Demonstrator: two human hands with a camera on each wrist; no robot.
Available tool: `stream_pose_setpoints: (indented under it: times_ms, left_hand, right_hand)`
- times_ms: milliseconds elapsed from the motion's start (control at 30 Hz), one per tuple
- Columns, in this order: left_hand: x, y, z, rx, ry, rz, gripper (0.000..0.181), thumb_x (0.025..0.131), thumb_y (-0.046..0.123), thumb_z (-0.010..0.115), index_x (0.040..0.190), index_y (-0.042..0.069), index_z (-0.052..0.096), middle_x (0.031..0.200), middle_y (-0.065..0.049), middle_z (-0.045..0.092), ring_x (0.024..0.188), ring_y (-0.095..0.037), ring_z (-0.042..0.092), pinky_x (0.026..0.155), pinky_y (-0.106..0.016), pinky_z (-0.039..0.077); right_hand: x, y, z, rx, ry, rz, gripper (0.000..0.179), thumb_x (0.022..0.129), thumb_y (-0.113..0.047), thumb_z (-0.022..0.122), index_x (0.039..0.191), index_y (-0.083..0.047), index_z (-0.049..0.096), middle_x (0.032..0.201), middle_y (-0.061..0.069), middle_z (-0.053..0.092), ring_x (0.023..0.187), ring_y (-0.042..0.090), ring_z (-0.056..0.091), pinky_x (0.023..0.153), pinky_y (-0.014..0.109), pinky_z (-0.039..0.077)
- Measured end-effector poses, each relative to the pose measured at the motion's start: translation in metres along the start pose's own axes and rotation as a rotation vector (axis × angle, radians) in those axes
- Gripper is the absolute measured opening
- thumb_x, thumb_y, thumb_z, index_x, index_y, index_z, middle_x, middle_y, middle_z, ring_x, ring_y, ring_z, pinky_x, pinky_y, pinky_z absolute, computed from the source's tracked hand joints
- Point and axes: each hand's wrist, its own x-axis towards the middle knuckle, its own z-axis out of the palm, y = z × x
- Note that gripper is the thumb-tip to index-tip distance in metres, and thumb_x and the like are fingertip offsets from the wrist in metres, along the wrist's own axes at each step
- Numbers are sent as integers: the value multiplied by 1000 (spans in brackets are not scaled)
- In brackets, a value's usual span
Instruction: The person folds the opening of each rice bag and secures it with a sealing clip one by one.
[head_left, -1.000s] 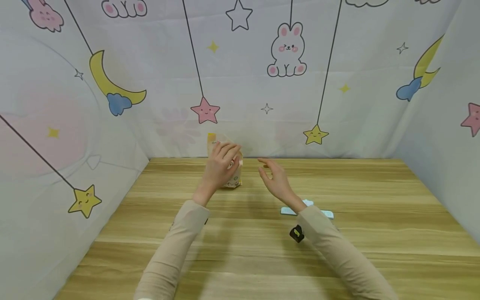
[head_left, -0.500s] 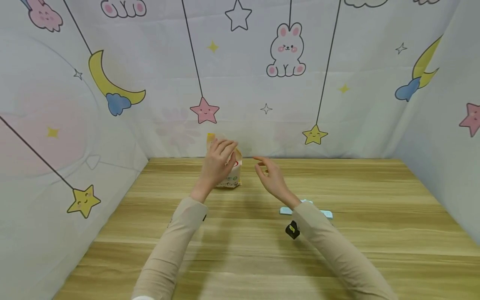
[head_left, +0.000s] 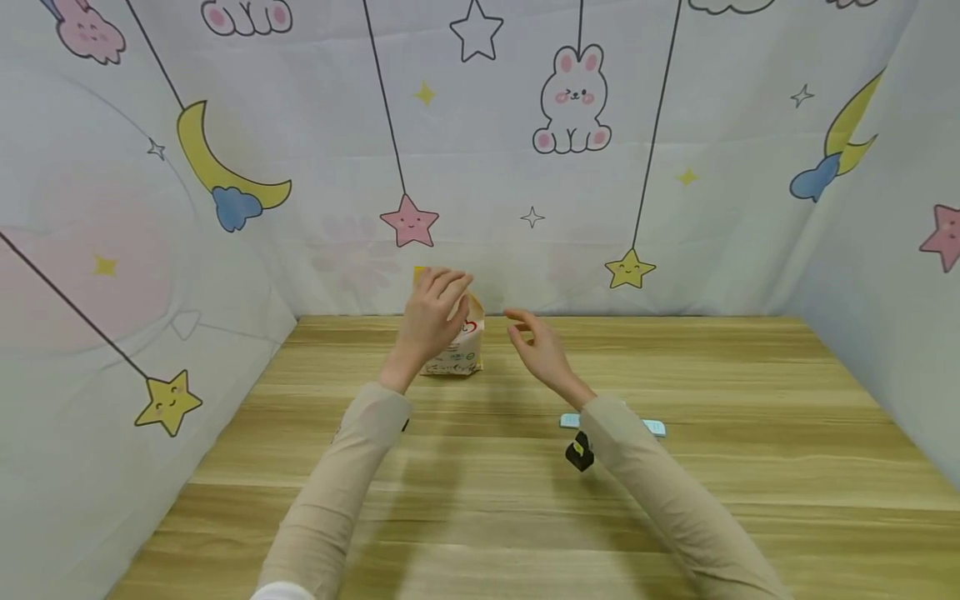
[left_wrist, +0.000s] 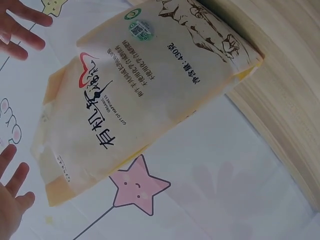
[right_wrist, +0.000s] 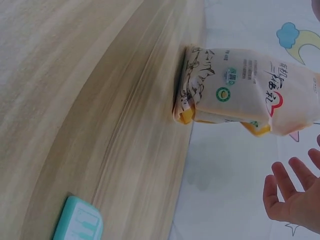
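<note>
A cream paper-like bag (head_left: 461,350) with printed lettering and yellow edges stands upright at the back of the table. My left hand (head_left: 435,312) is raised in front of the bag's upper part in the head view. In the left wrist view the fingers (left_wrist: 17,175) of that hand are spread, apart from the bag (left_wrist: 135,90). My right hand (head_left: 543,354) hovers right of the bag, its fingers loosely bent and holding nothing. The right wrist view shows a gap between that hand (right_wrist: 295,200) and the bag (right_wrist: 235,90).
A light blue plastic item (head_left: 654,427) lies on the wooden table (head_left: 480,517), partly hidden by the right sleeve. A small dark object (head_left: 580,452) with a yellow-green mark shows beside that sleeve. A printed curtain (head_left: 480,167) stands behind the table.
My left hand has shifted slightly left and up, uncovering more of the bag's front. My right hand has moved a little left and up, and the dark object with its sleeve.
</note>
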Motion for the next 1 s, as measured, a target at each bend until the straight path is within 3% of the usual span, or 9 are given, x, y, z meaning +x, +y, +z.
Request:
stream_pose_setpoints:
  times_ms: [400, 733, 1000]
  left_hand:
    - [4, -5, -3, 16, -71, -49, 29, 84, 9, 55, 111, 3, 60, 109, -13, 62, 105, -31, 52, 100, -54, 30]
    - [8, -10, -6, 31, -128, -76, 29, 85, 11, 54, 113, 5, 59, 110, -11, 61, 106, -29, 51, 103, -51, 28]
    - [9, -12, -6, 23, -139, -60, 28, 86, 11, 54, 112, 4, 59, 110, -13, 61, 105, -30, 51, 101, -49, 31]
  right_hand:
    - [8, -10, 5, 48, -16, 4, 34, 93, -16, 45, 126, -7, 47, 129, 11, 50, 115, 27, 50, 85, 42, 47]
    - [16, -14, 9, 96, -7, 27, 36, 94, -20, 45, 127, -7, 47, 130, 10, 49, 117, 26, 48, 88, 44, 44]
    - [16, -27, 4, 172, -29, 78, 37, 94, -20, 43, 128, -4, 46, 133, 14, 46, 121, 30, 43, 95, 47, 39]
